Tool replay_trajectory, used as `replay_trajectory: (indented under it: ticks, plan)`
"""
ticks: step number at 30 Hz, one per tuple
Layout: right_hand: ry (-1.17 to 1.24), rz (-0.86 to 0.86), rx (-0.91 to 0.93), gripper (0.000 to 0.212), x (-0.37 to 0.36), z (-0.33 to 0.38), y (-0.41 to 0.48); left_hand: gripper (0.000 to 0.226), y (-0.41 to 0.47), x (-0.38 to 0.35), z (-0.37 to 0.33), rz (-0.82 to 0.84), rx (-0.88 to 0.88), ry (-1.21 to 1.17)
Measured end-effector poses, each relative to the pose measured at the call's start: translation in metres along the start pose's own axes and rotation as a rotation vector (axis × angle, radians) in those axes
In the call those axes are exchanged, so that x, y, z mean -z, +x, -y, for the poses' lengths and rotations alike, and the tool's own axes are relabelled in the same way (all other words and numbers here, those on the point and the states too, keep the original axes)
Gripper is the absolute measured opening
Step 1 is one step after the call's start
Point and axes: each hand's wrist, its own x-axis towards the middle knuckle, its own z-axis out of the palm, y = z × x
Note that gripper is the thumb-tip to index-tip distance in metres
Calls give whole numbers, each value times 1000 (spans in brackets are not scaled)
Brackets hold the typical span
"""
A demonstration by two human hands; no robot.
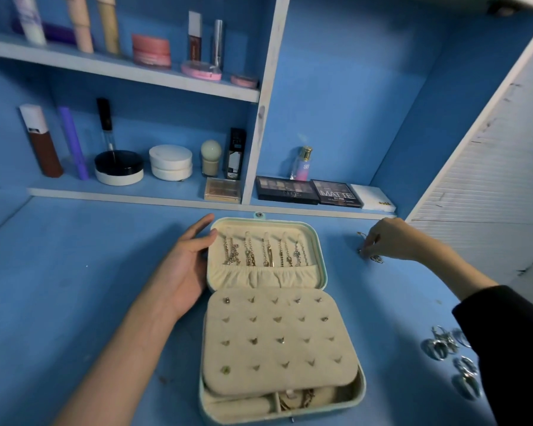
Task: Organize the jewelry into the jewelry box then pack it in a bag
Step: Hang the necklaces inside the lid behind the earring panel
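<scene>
The jewelry box [323, 265] is laid open near the middle of the desk [90, 272], its lid flat at the far side with necklaces [266, 250] hung in a row above a gathered pocket, and the earring panel [265, 330] folded over the near tray, where only a few of its holes are seen to be filled. The lid's left edge is steadied by the left hand [185, 265], whose fingers are held straight and together against it, gripping nothing. Well to the right of the box, loose pieces [376, 258] on the desk are being pinched by the right hand [391, 241], its fingers [371, 241] drawn together at the tips; exactly which piece is caught cannot be told. A cluster of silver hoops [443, 345] is left nearer the sleeve, and eyeshadow palettes [286, 193] are kept on the shelf behind. The step is judged to be the picking up of an earring for the panel: one piece should be lifted clear so nothing tangles, then its post pressed squarely into a free hole while the box is braced. No bag is seen, so packing is judged far off
</scene>
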Motion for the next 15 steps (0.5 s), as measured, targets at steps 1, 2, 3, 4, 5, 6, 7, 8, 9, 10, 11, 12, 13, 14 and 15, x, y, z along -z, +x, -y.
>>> replay_trajectory:
  ticks: [1,2,3,4,5,6,7,8,9,10,11,12,13,14,15]
  plan:
    - [10,-3,-2,23,-1,0,-1,43,0,0,0,-1,1,1]
    - [23,-9,-2,21,-1,-1,-2,43,0,0,0,-2,2,3]
    - [45,-20,0,18,-2,-1,-2,43,0,-1,0,-3,3,6]
    - [78,-33,6,17,-2,-1,-3,43,0,-1,0,-5,5,6]
    - [117,-46,16,17,-3,-1,-4,43,0,-1,0,-6,5,5]
    - [155,-55,28,18,-3,-1,-5,43,-1,-1,-1,-5,4,5]
    - [186,-59,44,18,-3,-1,-6,43,-1,-1,-1,-5,4,5]
    - [211,-62,56,18,-2,-1,-7,43,-1,-1,-1,-4,4,5]
    - [238,-70,65,17,-2,0,-9,43,-2,-1,-1,-4,3,6]
    - [281,-86,67,17,0,0,-10,43,-2,-1,-1,-5,2,7]
    - [351,-111,68,16,2,0,-12,43,-2,-1,-1,-6,3,8]
    - [445,-144,72,16,4,0,-14,43,-2,-2,-1,-7,4,8]
    - [547,-181,80,17,8,1,-16,43,-2,-2,-1,-7,3,8]
    - [648,-219,90,17,14,3,-19,43,-3,-2,-1,-7,2,8]
    - [744,-258,100,17,20,6,-22,43,-3,-2,-1,-7,1,10]
